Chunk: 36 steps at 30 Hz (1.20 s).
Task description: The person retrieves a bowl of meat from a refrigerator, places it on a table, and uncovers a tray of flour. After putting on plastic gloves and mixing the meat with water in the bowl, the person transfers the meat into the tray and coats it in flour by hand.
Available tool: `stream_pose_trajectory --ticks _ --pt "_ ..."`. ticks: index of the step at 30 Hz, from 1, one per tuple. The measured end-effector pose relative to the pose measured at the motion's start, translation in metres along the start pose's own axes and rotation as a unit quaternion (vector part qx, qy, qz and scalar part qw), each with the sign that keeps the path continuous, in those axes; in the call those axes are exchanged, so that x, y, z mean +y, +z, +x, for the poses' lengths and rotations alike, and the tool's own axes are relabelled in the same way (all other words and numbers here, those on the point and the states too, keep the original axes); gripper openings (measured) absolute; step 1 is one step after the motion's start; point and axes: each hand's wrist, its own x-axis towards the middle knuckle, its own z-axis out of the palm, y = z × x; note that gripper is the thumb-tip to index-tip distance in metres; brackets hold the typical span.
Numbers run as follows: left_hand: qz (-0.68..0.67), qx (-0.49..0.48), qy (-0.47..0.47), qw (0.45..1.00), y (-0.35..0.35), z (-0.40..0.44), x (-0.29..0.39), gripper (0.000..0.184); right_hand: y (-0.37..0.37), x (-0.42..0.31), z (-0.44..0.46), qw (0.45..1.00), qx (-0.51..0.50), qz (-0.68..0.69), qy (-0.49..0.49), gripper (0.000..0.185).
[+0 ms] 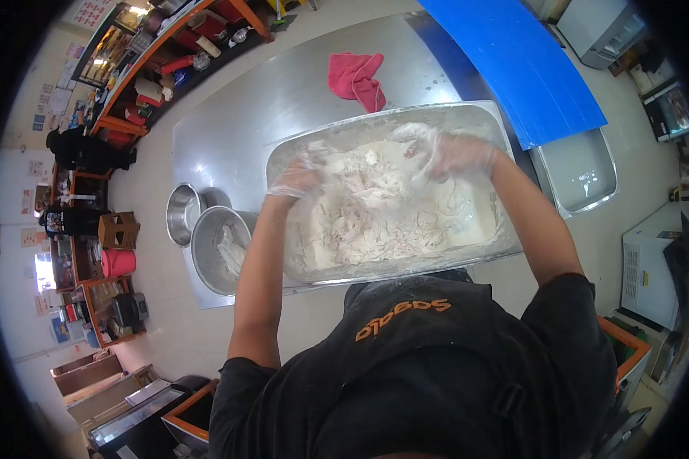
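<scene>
A large metal tray [505,126] in front of me holds white flour [467,203] and many lumpy, flour-coated pieces [383,233]. Both of my hands wear clear plastic gloves and are smeared by motion. My left hand [305,174] is over the tray's left side, near the floury heap. Over the right half is my right hand [455,155], its fingers pointing inward; a whitish blur lies at its fingertips, and I cannot make out whether that is glove or a coated piece. Whether either hand grips anything is not visible.
Left of the tray stand a metal bowl [184,216] and a larger metal pot [207,256] with something white inside. A red cloth [356,76] lies on the steel table [245,115]. At right are a blue board [513,65] and a tray of cloudy liquid [578,172]. People [84,149] are at far left.
</scene>
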Motion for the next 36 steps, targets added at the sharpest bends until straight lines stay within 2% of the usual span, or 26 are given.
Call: stream_pose_trajectory --ticks 2,3,5,7,8,9,10,11,12,13,15,16,19,21,23,24,26,27,28,29,30,31,32,34,35,36 --pt "0.270 -0.021 0.125 0.955 -0.001 0.061 -0.085 0.041 -0.018 0.062 0.039 0.999 -0.005 -0.019 0.035 0.044" --pt "0.395 -0.028 0.184 0.900 0.004 0.079 -0.105 0.045 -0.014 0.104 0.072 0.991 -0.025 -0.120 0.053 0.045" --pt "0.322 0.061 -0.083 0.941 0.058 0.036 -0.037 0.048 0.040 0.128 0.125 0.949 0.080 -0.295 0.077 0.045" --pt "0.402 0.143 0.036 0.904 0.100 0.056 -0.096 0.053 0.095 0.094 0.123 0.899 0.269 -0.336 -0.078 0.051" --pt "0.198 0.099 -0.039 0.974 0.097 0.061 -0.103 0.055 0.089 0.093 0.118 0.941 0.201 -0.270 -0.046 0.053" --pt "-0.017 0.049 -0.115 0.992 0.087 0.063 -0.113 0.056 0.080 0.090 0.107 0.972 0.127 -0.198 -0.012 0.056" --pt "-0.229 -0.004 -0.188 0.955 0.074 0.064 -0.123 0.058 0.069 0.088 0.095 0.991 0.053 -0.121 0.023 0.058" --pt "-0.016 -0.039 -0.152 0.987 0.053 0.063 -0.123 0.054 0.054 0.087 0.086 0.997 -0.020 -0.044 0.057 0.061" --pt "0.195 -0.071 -0.108 0.972 0.028 0.058 -0.117 0.050 0.040 0.091 0.082 0.991 -0.095 0.032 0.089 0.064" --pt "0.393 -0.103 -0.062 0.912 0.018 0.049 -0.118 0.045 0.024 0.105 0.080 0.971 -0.109 0.090 0.190 0.067" --pt "0.313 -0.230 0.020 0.921 0.030 0.034 -0.142 0.043 0.017 0.114 0.061 0.933 -0.180 0.115 0.289 0.072" --pt "0.273 -0.284 0.066 0.917 0.034 0.030 -0.147 0.043 0.025 0.108 0.042 0.925 -0.233 0.084 0.288 0.073" --pt "0.167 -0.311 -0.063 0.934 0.076 0.002 -0.106 0.039 0.102 0.173 0.045 0.964 -0.244 0.092 0.048 0.069" --pt "-0.022 -0.305 -0.178 0.935 0.097 -0.001 -0.114 0.035 0.119 0.179 0.045 0.960 -0.225 0.157 0.044 0.069" --pt "-0.319 -0.263 -0.309 0.856 0.123 0.024 -0.159 0.029 0.124 0.157 0.051 0.923 -0.170 0.283 0.198 0.071" --pt "-0.323 -0.282 -0.273 0.861 0.125 0.021 -0.151 0.028 0.109 0.106 0.036 0.936 -0.131 0.258 0.198 0.065" --pt "-0.323 -0.319 -0.201 0.868 0.113 0.011 -0.113 0.027 0.091 0.068 0.027 0.963 -0.098 0.251 0.010 0.058" --pt "-0.191 -0.282 -0.128 0.931 0.107 0.010 -0.103 0.027 0.082 0.053 0.025 0.963 -0.079 0.245 -0.083 0.055" --pt "-0.054 -0.240 -0.052 0.968 0.101 0.009 -0.096 0.027 0.065 0.035 0.027 0.993 -0.065 0.062 -0.076 0.057" --pt "0.089 -0.211 0.023 0.973 0.093 0.005 -0.079 0.027 0.050 0.017 0.028 0.989 -0.050 -0.123 -0.067 0.059" --pt "0.234 -0.165 0.087 0.954 0.084 0.000 -0.062 0.028 0.041 -0.005 0.018 0.988 -0.029 -0.152 -0.013 0.063" --pt "0.378 -0.134 0.147 0.904 0.074 -0.009 -0.036 0.028 0.032 -0.027 0.008 0.983 -0.007 -0.180 0.042 0.066" --pt "0.339 -0.082 0.053 0.936 0.069 -0.019 -0.018 0.027 0.029 -0.036 0.002 0.973 0.013 -0.209 0.096 0.070" --pt "0.253 0.028 -0.135 0.958 0.062 -0.027 0.004 0.026 0.036 -0.021 0.007 0.954 0.064 -0.290 0.041 0.059" --pt "0.314 -0.039 -0.012 0.948 0.054 -0.028 -0.003 0.026 0.041 -0.013 0.010 0.940 0.087 -0.329 0.012 0.053" --pt "0.367 -0.104 0.111 0.918 0.039 -0.030 -0.016 0.026 0.041 -0.007 0.011 0.960 0.062 -0.270 -0.043 0.055"
